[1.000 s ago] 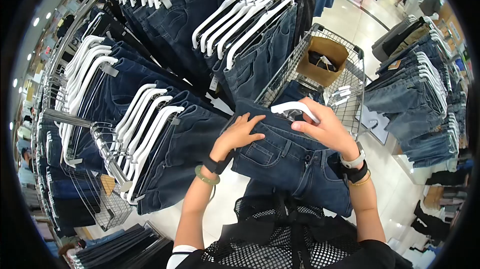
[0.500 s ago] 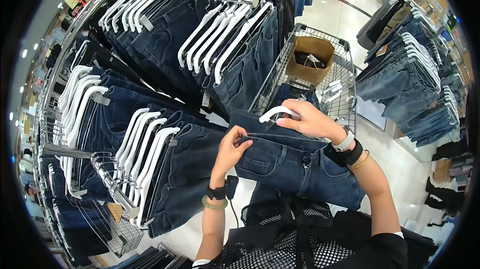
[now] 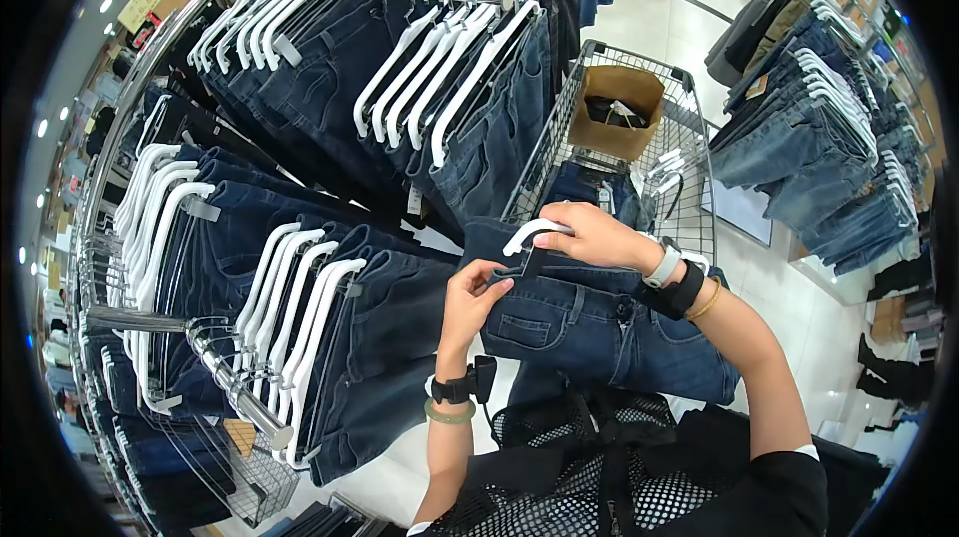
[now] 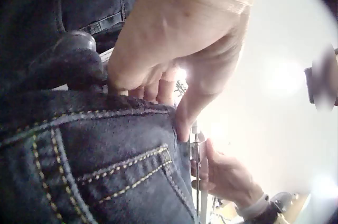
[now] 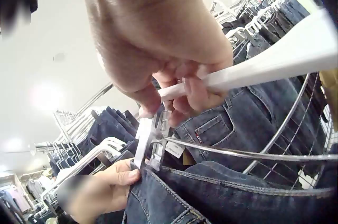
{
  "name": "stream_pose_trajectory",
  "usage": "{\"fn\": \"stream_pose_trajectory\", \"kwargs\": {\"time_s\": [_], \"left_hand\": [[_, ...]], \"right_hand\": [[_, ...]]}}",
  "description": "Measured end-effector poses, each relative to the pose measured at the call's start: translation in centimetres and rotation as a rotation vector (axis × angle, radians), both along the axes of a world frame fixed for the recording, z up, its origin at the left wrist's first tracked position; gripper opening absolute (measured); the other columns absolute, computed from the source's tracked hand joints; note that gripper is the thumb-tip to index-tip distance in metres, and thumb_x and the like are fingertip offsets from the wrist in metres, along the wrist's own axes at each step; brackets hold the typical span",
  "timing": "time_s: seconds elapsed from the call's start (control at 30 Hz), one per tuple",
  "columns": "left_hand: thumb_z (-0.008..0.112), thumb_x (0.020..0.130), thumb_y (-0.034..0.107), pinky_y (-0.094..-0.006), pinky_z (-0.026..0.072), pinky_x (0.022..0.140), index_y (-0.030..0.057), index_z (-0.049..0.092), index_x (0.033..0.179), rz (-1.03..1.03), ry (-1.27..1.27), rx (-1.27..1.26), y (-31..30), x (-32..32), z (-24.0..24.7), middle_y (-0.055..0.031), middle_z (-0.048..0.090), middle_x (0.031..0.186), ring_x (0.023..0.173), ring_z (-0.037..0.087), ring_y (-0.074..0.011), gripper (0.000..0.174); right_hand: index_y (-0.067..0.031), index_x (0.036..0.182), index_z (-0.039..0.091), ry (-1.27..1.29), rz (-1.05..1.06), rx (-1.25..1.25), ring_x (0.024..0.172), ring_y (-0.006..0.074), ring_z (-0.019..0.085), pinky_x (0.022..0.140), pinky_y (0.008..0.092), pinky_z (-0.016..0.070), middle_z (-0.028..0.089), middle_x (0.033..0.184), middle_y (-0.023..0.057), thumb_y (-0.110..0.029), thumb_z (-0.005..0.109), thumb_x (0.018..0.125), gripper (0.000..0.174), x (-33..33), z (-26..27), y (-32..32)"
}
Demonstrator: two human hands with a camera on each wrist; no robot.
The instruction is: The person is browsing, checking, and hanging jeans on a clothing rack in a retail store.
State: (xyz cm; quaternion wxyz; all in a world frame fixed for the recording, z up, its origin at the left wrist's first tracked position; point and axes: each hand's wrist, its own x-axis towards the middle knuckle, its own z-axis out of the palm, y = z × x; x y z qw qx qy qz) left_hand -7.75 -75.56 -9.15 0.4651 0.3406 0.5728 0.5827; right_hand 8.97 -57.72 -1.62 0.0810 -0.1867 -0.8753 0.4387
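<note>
A pair of dark blue jeans (image 3: 599, 322) lies across in front of me, waistband up, with yellowish stitching in the left wrist view. My left hand (image 3: 470, 305) pinches the waistband's left corner between thumb and fingers. My right hand (image 3: 594, 237) grips the end of a white hanger (image 3: 527, 234) just above that corner. In the right wrist view the hanger's pale clip (image 5: 152, 140) hangs below my right thumb, its lower end at the waistband beside my left thumb. A thin metal rod (image 5: 237, 152) runs from the clip area to the right.
Racks of jeans on white hangers (image 3: 315, 322) stand close on the left and ahead. Beyond the jeans is a wire shopping cart (image 3: 689, 107) holding a brown paper bag (image 3: 619, 132), more denim and loose white hangers. Another rack of shorts (image 3: 799, 167) is at the right.
My left hand went from lying spread over the waistband to pinching its corner. My right hand brought the hanger end leftward, closer to that corner. The head view has shifted a little.
</note>
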Motion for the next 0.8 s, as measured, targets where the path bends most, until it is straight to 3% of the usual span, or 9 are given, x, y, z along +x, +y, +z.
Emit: {"fn": "stream_pose_trajectory", "kwargs": {"time_s": [0.17, 0.33, 0.4, 0.53, 0.63, 0.8], "left_hand": [[0.07, 0.083, -0.004, -0.0178, 0.0433, 0.071, 0.0001, 0.064, 0.095, 0.019, 0.017, 0.027, 0.2, 0.2, 0.2, 0.0013, 0.063, 0.086, 0.078, 0.056, -0.0036, 0.014], [0.07, 0.082, -0.005, -0.0178, 0.0418, 0.069, 0.0003, 0.064, 0.095, 0.011, 0.063, 0.037, 0.2, 0.1, 0.0, 0.002, 0.061, 0.084, 0.076, 0.054, -0.0035, 0.015], [0.072, 0.082, -0.001, -0.0176, 0.0363, 0.062, 0.0007, 0.065, 0.092, 0.043, 0.083, 0.071, 0.1, 0.3, 0.1, 0.005, 0.058, 0.076, 0.069, 0.049, -0.0013, 0.013], [0.072, 0.081, -0.002, -0.0179, 0.0377, 0.063, 0.0007, 0.064, 0.092, 0.045, 0.056, 0.083, 0.5, 0.4, -0.3, 0.0044, 0.058, 0.078, 0.07, 0.05, -0.0018, 0.013], [0.069, 0.082, -0.006, -0.0182, 0.0415, 0.069, 0.0015, 0.062, 0.091, 0.043, -0.006, 0.099, 0.7, 0.6, -0.1, 0.0017, 0.061, 0.084, 0.077, 0.054, -0.0035, 0.014], [0.071, 0.081, -0.005, -0.0195, 0.0432, 0.071, -0.0004, 0.063, 0.091, 0.099, 0.022, 0.105, 0.7, 0.6, -1.0, 0.0013, 0.062, 0.083, 0.078, 0.055, -0.0042, 0.014]], "right_hand": [[-0.0036, 0.093, 0.061, 0.018, 0.012, 0.079, 0.082, 0.037, 0.06, 0.071, 0.0441, 0.0459, 0.063, 0.085, 0.0161, -0.034, 0.059, 0.093, 0.03, -0.3, -1.2, -0.2], [-0.004, 0.092, 0.061, 0.017, -0.081, 0.113, 0.082, 0.037, 0.061, 0.07, 0.0441, 0.0454, 0.062, 0.085, 0.0162, -0.033, 0.06, 0.092, 0.029, 0.1, 0.7, -0.3], [-0.0035, 0.089, 0.058, 0.019, -0.092, 0.069, 0.078, 0.0379, 0.06, 0.067, 0.045, 0.0443, 0.062, 0.082, 0.0166, -0.032, 0.062, 0.09, 0.029, 0.1, 0.8, -0.3], [-0.0031, 0.088, 0.057, 0.015, -0.012, 0.051, 0.076, 0.0399, 0.059, 0.066, 0.0459, 0.0437, 0.06, 0.076, 0.0177, -0.032, 0.063, 0.09, 0.03, -0.2, -1.0, -0.3], [-0.0034, 0.089, 0.057, -0.103, 0.001, 0.022, 0.078, 0.0401, 0.06, 0.067, 0.0463, 0.0444, 0.061, 0.077, 0.0179, -0.033, 0.063, 0.09, 0.03, -0.3, -0.7, -0.4], [-0.0018, 0.09, 0.057, -0.051, 0.012, 0.058, 0.078, 0.0385, 0.058, 0.067, 0.0444, 0.0436, 0.06, 0.081, 0.0182, -0.03, 0.064, 0.091, 0.029, -0.7, -1.4, -0.8]]}}
